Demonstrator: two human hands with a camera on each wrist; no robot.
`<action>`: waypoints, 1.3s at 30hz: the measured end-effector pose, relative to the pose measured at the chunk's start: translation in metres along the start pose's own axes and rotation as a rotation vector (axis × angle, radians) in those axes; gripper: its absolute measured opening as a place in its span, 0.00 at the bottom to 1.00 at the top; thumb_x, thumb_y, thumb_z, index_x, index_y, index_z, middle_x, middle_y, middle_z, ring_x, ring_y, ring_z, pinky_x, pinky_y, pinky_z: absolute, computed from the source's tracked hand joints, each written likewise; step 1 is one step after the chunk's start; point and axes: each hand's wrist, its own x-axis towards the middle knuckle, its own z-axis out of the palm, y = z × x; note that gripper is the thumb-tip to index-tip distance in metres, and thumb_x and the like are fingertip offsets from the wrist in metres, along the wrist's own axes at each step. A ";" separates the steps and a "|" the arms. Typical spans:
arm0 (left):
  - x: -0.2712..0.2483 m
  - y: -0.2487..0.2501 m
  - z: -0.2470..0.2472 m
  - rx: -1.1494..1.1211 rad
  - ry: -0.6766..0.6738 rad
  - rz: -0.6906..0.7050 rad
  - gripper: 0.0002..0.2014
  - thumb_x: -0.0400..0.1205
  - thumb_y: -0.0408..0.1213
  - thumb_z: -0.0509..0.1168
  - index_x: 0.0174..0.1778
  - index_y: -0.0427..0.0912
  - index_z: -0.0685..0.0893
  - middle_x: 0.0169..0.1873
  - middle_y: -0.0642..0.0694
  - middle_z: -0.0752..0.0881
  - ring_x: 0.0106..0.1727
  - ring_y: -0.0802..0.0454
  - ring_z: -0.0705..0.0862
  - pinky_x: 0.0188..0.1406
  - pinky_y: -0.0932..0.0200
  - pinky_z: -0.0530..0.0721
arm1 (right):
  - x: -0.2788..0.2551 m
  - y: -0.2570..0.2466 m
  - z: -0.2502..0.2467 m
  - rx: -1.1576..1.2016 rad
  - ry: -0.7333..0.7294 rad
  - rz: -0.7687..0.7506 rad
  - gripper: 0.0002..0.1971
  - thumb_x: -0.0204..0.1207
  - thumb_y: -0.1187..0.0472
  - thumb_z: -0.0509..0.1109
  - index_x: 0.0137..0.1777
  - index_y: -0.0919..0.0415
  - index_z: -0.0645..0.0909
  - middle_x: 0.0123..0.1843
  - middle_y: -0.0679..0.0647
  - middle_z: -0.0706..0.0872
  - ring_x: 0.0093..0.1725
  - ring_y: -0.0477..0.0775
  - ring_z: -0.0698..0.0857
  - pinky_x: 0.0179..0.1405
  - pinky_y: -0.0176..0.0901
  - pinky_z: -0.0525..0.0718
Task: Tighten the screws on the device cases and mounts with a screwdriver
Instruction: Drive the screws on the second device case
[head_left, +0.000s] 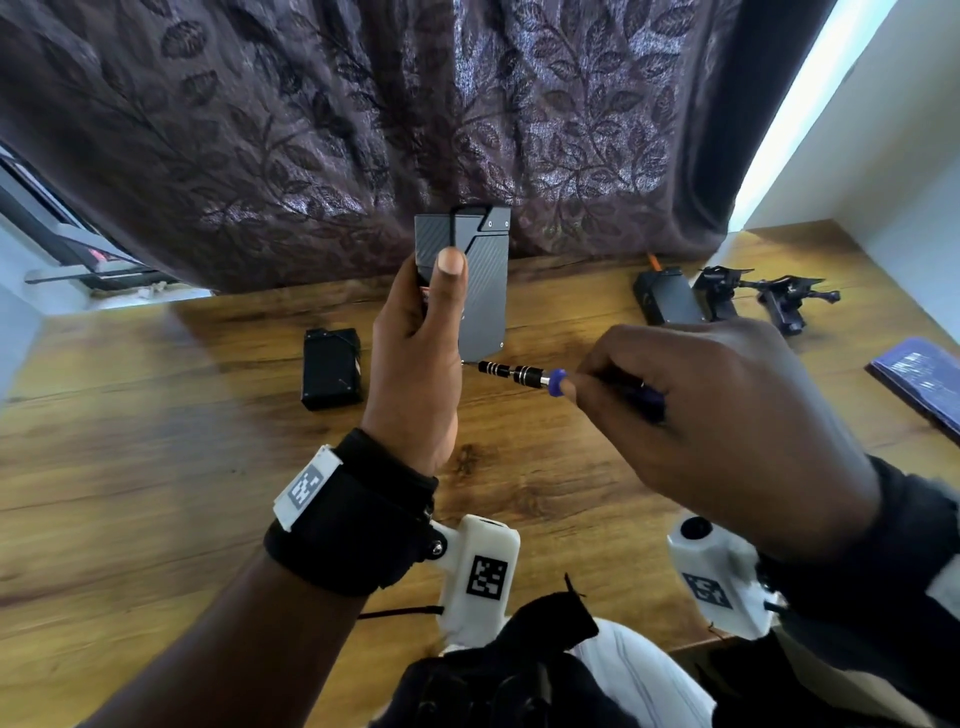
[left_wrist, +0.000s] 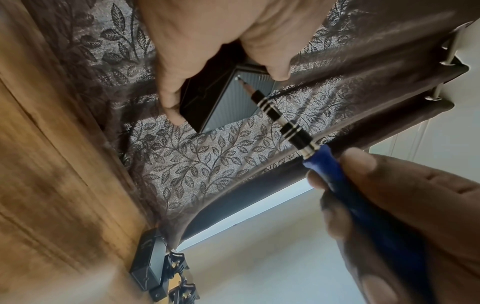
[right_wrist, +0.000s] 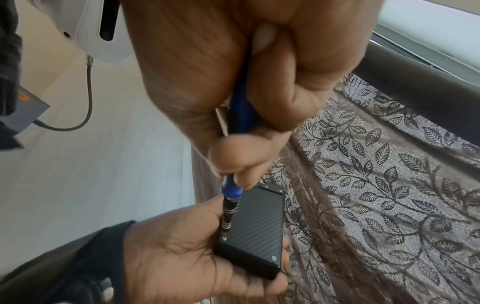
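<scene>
My left hand holds a dark grey carbon-pattern device case upright above the table, thumb across its face. The same case shows small round screws at its corners. My right hand grips a blue-handled screwdriver with a black ringed shaft. Its tip sits on the screw at the case's lower corner, seen at the case and screwdriver in the left wrist view. Fingers pinch the screwdriver near its blue collar.
On the wooden table lie a small black box at left, another black case and black camera mounts at back right, and a dark blue flat object at the right edge. A leaf-patterned curtain hangs behind.
</scene>
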 end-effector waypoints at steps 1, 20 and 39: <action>0.000 0.000 0.000 0.000 -0.003 0.004 0.19 0.88 0.55 0.58 0.67 0.48 0.83 0.54 0.51 0.88 0.59 0.51 0.85 0.59 0.39 0.84 | 0.000 0.000 0.001 -0.018 0.006 -0.004 0.16 0.82 0.50 0.68 0.35 0.57 0.84 0.24 0.42 0.76 0.21 0.47 0.74 0.18 0.46 0.74; -0.003 0.002 0.004 -0.025 -0.014 0.008 0.19 0.88 0.54 0.59 0.67 0.46 0.82 0.54 0.51 0.87 0.59 0.52 0.85 0.66 0.29 0.84 | -0.003 -0.004 -0.005 -0.065 -0.076 0.065 0.16 0.68 0.44 0.78 0.51 0.50 0.80 0.44 0.42 0.82 0.33 0.41 0.79 0.27 0.40 0.79; -0.003 0.007 0.003 -0.016 0.004 -0.017 0.17 0.91 0.54 0.58 0.69 0.50 0.82 0.53 0.57 0.88 0.58 0.59 0.86 0.67 0.35 0.86 | -0.002 0.006 0.003 -0.024 -0.032 0.032 0.21 0.82 0.44 0.65 0.34 0.56 0.86 0.33 0.46 0.82 0.30 0.47 0.81 0.28 0.50 0.82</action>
